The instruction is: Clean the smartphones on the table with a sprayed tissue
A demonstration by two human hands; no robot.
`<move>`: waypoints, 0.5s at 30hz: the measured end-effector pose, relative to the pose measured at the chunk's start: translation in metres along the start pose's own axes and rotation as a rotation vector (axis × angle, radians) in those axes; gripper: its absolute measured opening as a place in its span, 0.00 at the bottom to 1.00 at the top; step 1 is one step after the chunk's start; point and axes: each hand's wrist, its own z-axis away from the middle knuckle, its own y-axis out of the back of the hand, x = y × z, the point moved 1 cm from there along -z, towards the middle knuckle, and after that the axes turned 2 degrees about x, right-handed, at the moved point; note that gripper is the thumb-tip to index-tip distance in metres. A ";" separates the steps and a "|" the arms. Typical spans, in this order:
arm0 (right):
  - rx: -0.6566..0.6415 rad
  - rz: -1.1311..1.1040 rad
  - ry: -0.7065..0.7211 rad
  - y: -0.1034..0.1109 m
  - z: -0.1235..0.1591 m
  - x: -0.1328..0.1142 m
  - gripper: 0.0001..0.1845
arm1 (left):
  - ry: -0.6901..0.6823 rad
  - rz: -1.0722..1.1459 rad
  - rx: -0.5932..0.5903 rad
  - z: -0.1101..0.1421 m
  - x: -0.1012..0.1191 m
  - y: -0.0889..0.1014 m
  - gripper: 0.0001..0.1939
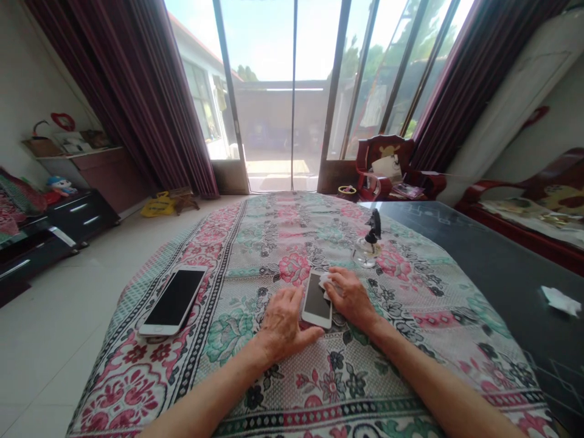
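on the tablecloth (255,240): first phone (317,302), between left hand (283,313) and right hand (352,297). over its upper right edge, under right-hand fingers, a tissue (324,279). well to the left, second phone (176,299). beyond the right hand, spray bottle (366,250). right of the cloth, another tissue (561,301) on a tabletop (493,277). behind, glass doors (269,115).

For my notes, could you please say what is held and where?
The right hand holds tissue by its right side; whether the left hand grips the nearby phone is unclear.
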 end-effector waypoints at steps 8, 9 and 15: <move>-0.064 0.012 -0.022 0.009 0.000 -0.008 0.05 | 0.102 -0.027 -0.033 -0.018 0.019 -0.022 0.47; -0.071 -0.005 -0.019 0.010 0.001 -0.009 0.04 | 0.084 -0.023 -0.048 -0.018 0.013 -0.018 0.45; -0.069 -0.176 0.051 0.011 0.010 -0.017 0.04 | -0.053 -0.067 -0.234 -0.017 -0.032 0.023 0.40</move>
